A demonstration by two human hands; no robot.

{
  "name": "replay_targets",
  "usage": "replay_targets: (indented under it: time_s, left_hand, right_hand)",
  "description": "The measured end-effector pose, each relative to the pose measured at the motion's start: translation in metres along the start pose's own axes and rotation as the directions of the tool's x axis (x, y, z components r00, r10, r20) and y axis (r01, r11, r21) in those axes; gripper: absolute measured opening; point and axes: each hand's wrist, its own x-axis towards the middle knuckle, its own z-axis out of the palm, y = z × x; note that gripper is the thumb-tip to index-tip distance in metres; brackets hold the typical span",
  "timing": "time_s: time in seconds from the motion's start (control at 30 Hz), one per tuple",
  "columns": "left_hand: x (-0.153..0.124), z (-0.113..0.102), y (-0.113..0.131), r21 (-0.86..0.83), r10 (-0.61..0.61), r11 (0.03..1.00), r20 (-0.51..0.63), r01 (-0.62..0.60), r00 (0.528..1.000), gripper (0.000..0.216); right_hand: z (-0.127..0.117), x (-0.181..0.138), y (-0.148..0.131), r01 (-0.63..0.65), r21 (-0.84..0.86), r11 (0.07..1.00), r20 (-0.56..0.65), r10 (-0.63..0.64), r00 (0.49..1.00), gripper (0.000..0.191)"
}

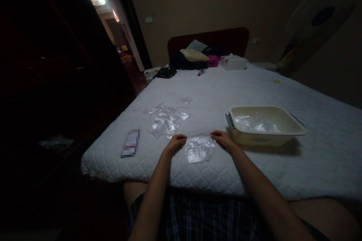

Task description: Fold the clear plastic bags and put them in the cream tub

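Note:
A clear plastic bag (199,149) lies at the near edge of the bed, stretched between my two hands. My left hand (178,142) pinches its far left corner. At the far right corner, the fingers of my right hand (222,138) are closed on the same bag. Beyond my left hand is a loose heap of crumpled clear plastic bags (165,121), with one small bag (186,100) lying a little apart from it. To the right of my right hand stands a cream plastic bin (266,139) with grey handles, and more clear plastic shows inside it.
A phone-like flat object (130,144), blurred out, lies on the white quilted bed (215,94) at left. Toward the headboard (232,37) are a pillow (194,55), dark cloth and a white box (233,63). A fan (322,17) stands at right.

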Motion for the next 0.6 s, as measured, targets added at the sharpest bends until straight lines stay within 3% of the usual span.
replay_targets:
  time_s: [0.6]
  left_hand:
    - [-0.008,0.005,0.01,-0.041,-0.044,0.998,-0.077,0.041,0.996,0.028]
  right_hand:
    - [0.0,-0.009,-0.006,-0.04,0.018,0.999,-0.004,0.04,0.999,0.018]
